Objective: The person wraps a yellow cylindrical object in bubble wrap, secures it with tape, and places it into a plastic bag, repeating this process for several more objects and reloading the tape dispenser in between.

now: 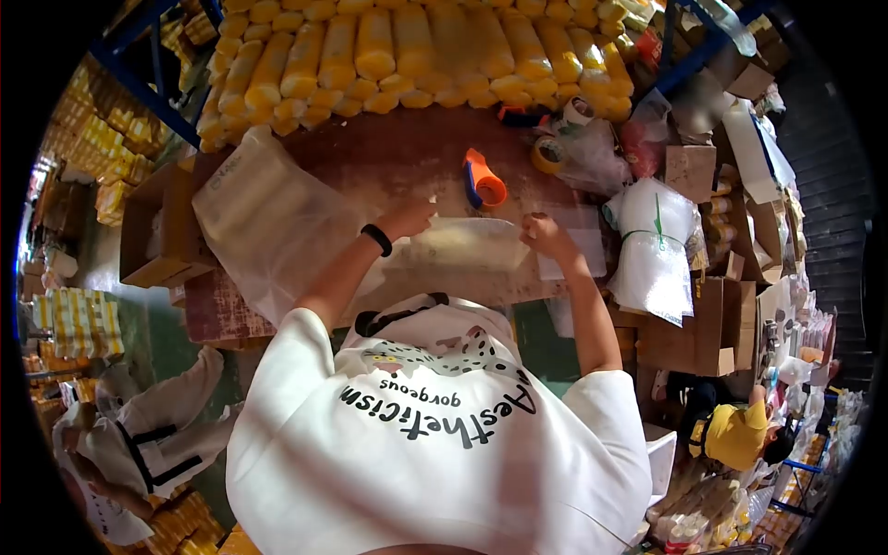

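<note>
A translucent plastic bag (467, 244) lies stretched between my two hands at the near side of the table. My left hand (408, 220), with a black band on its wrist, is closed at the bag's left end, fingertips pinched together. At the right end, my right hand (548, 235) is closed on the bag's upper corner. Just beyond the bag sits an orange and blue tape dispenser (483, 180). A large sheet of clear plastic bags (273, 208) spreads to the left, partly under my left forearm.
Yellow wrapped rolls (388, 46) are stacked along the table's (388, 148) far edge. On the right are a tied bundle of clear bags (655, 236) and a roll of tape (548, 154). An open cardboard box (162, 227) stands left. A person in yellow (735, 435) is at lower right.
</note>
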`<state>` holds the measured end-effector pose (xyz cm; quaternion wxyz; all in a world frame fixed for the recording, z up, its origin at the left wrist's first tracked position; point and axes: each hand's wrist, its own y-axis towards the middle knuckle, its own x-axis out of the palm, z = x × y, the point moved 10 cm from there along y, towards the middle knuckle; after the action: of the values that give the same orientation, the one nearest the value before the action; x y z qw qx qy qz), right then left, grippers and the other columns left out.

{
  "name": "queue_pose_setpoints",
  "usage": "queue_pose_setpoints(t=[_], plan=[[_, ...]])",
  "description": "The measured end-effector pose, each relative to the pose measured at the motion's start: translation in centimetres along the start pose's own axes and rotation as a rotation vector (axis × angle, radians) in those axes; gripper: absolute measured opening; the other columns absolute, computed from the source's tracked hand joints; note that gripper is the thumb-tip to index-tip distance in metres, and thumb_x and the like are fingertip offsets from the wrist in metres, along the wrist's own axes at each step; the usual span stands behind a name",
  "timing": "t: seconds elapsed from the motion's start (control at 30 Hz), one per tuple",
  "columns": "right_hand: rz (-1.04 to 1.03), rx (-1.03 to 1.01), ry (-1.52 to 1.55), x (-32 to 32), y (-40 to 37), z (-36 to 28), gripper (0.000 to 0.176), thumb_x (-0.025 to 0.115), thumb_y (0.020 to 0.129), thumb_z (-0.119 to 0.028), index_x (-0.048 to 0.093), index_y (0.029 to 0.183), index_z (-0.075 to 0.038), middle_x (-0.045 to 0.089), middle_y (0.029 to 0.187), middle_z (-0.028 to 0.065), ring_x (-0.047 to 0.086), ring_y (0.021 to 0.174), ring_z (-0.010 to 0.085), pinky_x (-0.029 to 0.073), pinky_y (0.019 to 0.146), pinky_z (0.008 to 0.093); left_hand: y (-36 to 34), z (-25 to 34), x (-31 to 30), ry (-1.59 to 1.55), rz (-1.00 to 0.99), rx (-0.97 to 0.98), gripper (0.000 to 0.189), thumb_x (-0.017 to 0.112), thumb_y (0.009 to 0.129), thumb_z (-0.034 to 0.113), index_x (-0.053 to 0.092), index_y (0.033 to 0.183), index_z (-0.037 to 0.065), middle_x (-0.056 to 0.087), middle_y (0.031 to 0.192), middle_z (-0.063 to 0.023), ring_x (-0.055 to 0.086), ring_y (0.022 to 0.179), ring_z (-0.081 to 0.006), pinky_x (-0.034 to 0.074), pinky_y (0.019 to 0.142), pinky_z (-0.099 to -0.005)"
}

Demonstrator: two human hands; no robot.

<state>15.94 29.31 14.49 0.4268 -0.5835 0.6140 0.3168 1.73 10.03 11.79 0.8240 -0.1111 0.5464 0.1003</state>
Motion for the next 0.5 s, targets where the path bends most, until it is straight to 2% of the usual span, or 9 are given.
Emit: queue_pose_setpoints(t=[0.03, 0.13, 0.23, 0.33, 0.37, 0.43, 0.5], plan=[[0.004, 0.041, -0.009, 0.3, -0.2, 0.3, 0.023, 0.069, 0.075, -0.017, 0.060, 0.094, -0.007, 0.062, 0.088, 0.0141, 0.060, 0.089, 0.0334, 0.049, 0.077, 0.0433, 0.0, 0.0, -0.5, -0.009, -0.008, -0.011, 0.015, 0.062, 0.079, 0.015, 0.054, 0.086, 0.005, 0.058, 0.080, -0.0153, 0.058, 0.079, -0.0340, 0.046, 0.067, -0.0456], [0.084, -0.052, -0.019, 0.5, -0.3, 0.4, 0.028, 0.070, 0.075, -0.018, 0.058, 0.098, -0.007, 0.062, 0.094, 0.0134, 0.059, 0.093, 0.0327, 0.049, 0.078, 0.0431, 0.2, -0.5, 0.2, 0.072, -0.042, -0.055, 0.013, 0.061, 0.079, 0.013, 0.054, 0.086, 0.005, 0.059, 0.081, -0.0156, 0.059, 0.079, -0.0342, 0.046, 0.067, -0.0460], [0.146, -0.126, -0.112, -0.6, -0.5, -0.9, 0.040, 0.071, 0.074, -0.022, 0.055, 0.108, -0.009, 0.062, 0.101, 0.0126, 0.059, 0.099, 0.0319, 0.048, 0.083, 0.0426, 0.0, -0.3, -1.0, 0.099, 0.130, -0.034, 0.014, 0.060, 0.080, 0.011, 0.054, 0.091, 0.004, 0.062, 0.082, -0.0153, 0.060, 0.080, -0.0339, 0.047, 0.067, -0.0449], [0.015, -0.058, -0.164, -0.5, 0.0, -2.7, 0.050, 0.074, 0.073, -0.023, 0.051, 0.116, -0.008, 0.060, 0.108, 0.0159, 0.057, 0.103, 0.0338, 0.049, 0.083, 0.0430, -0.6, 0.2, -2.1, 0.003, 0.116, -0.044, 0.036, 0.061, 0.080, 0.015, 0.055, 0.114, 0.006, 0.064, 0.097, -0.0153, 0.062, 0.090, -0.0324, 0.050, 0.073, -0.0445], [-0.042, -0.046, -0.152, 0.2, 0.4, -3.3, 0.054, 0.074, 0.073, -0.025, 0.050, 0.118, -0.009, 0.059, 0.112, 0.0164, 0.057, 0.106, 0.0333, 0.049, 0.084, 0.0426, -0.8, 0.5, -2.2, -0.105, 0.071, -0.075, 0.041, 0.068, 0.077, 0.020, 0.055, 0.113, 0.005, 0.064, 0.100, -0.0158, 0.062, 0.093, -0.0322, 0.050, 0.076, -0.0437], [-0.146, -0.022, -0.135, 1.0, 1.8, -4.5, 0.062, 0.075, 0.072, -0.028, 0.047, 0.124, -0.010, 0.057, 0.119, 0.0174, 0.055, 0.111, 0.0325, 0.048, 0.087, 0.0420, -0.5, 1.7, -2.1, -0.018, 0.113, -0.027, 0.042, 0.072, 0.075, 0.025, 0.053, 0.106, 0.005, 0.064, 0.095, -0.0147, 0.061, 0.089, -0.0326, 0.048, 0.074, -0.0443], [-0.198, -0.037, -0.220, 2.7, 3.5, -5.0, 0.059, 0.074, 0.072, -0.027, 0.049, 0.123, -0.009, 0.059, 0.119, 0.0172, 0.057, 0.110, 0.0323, 0.049, 0.087, 0.0414, 0.7, 2.0, -0.9, 0.029, 0.118, 0.031, 0.043, 0.075, 0.072, 0.029, 0.053, 0.101, 0.005, 0.063, 0.091, -0.0139, 0.061, 0.086, -0.0327, 0.047, 0.072, -0.0450]])
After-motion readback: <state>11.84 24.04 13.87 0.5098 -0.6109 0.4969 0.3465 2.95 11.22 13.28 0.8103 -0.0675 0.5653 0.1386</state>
